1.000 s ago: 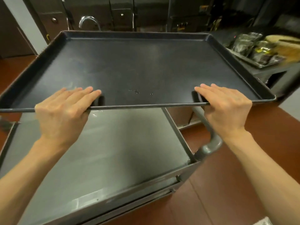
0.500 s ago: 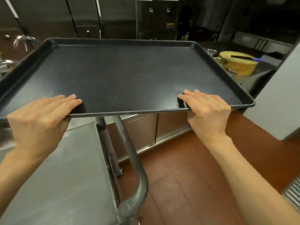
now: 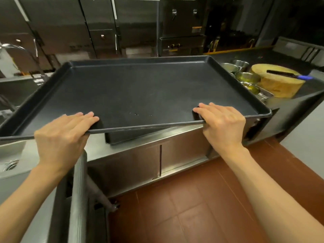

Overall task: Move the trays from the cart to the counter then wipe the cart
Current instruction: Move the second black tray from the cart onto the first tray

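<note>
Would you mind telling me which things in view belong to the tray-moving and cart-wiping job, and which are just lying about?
Part of the job:
- black tray, held by the left hand and right hand
- second tray lying on the counter
- cart

Just lying about:
- round chopping block with a knife on it
- metal bowls
- sink
</note>
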Motion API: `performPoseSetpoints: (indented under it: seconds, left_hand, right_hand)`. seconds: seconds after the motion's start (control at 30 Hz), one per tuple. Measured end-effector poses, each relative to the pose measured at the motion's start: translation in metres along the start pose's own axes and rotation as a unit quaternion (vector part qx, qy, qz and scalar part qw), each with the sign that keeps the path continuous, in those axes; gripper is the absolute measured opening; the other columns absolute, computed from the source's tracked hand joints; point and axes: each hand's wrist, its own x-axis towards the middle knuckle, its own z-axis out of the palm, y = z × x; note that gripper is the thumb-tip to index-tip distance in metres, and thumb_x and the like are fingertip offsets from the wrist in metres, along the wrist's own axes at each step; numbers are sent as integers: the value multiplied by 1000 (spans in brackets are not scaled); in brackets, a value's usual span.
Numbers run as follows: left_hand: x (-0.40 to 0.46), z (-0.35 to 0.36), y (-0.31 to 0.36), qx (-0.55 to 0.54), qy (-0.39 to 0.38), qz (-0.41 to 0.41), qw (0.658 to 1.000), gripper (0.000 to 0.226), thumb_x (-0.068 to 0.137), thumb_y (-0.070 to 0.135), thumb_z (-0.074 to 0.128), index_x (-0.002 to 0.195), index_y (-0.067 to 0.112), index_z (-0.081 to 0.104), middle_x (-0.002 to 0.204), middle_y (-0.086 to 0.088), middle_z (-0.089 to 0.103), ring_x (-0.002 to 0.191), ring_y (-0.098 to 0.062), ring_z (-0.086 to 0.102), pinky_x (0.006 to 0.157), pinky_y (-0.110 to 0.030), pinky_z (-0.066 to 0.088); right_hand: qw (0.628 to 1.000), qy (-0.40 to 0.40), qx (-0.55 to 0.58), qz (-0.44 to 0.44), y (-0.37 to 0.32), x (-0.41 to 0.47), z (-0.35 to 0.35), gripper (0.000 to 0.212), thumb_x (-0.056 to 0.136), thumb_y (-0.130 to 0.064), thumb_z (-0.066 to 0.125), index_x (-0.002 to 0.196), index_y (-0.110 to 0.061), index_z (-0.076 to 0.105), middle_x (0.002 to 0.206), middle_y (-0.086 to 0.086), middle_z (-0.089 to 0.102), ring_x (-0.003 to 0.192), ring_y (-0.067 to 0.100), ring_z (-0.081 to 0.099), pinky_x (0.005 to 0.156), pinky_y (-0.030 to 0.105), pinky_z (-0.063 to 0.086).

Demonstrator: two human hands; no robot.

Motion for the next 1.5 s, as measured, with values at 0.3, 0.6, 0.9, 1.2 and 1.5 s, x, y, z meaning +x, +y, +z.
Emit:
performPoseSetpoints:
  seconds: [0.3, 0.6, 0.9, 1.2, 1.5]
  left_hand:
    - [23, 93, 51, 86, -30, -63, 994, 38, 102, 17, 39, 104, 5, 76, 106, -13, 75, 96, -35, 72, 83, -55, 56]
    - [5, 185, 45, 103, -116, -131, 979, 34, 88, 15, 48, 105, 8, 75, 108, -11, 75, 98, -32, 72, 88, -54, 55]
    - [-8, 291, 8, 84, -152, -142, 974, 29, 74, 2, 79, 103, 6, 76, 104, -12, 76, 97, -34, 72, 87, -56, 55]
    - [-12, 348, 2, 59, -191, -140, 970, 36, 68, -5, 81, 102, 6, 77, 104, -11, 76, 98, -35, 72, 85, -57, 56]
    - [-23, 370, 8, 62, -191, -117, 973, 30, 83, 2, 56, 107, 3, 74, 111, -13, 74, 103, -36, 70, 87, -59, 55]
  right_hand:
    - [994, -51, 96, -28, 94, -3, 127, 34, 87, -5, 48, 97, -13, 80, 97, 7, 79, 91, 29, 76, 74, 39, 59]
    - [979, -118, 150, -67, 113, -17, 256, 38, 75, 6, 55, 95, -16, 80, 99, 4, 79, 91, 29, 76, 70, 37, 58]
    - [976, -157, 142, -45, 118, -43, 355, 46, 72, 10, 48, 93, -15, 81, 99, 3, 79, 90, 29, 76, 68, 37, 59]
    - [967, -209, 143, -29, 134, -66, 400, 53, 61, 14, 52, 93, -17, 80, 100, 2, 79, 92, 28, 76, 70, 37, 59]
    - [964, -238, 120, -26, 141, -80, 417, 56, 74, 6, 34, 99, -16, 79, 106, 5, 77, 98, 31, 74, 87, 48, 58]
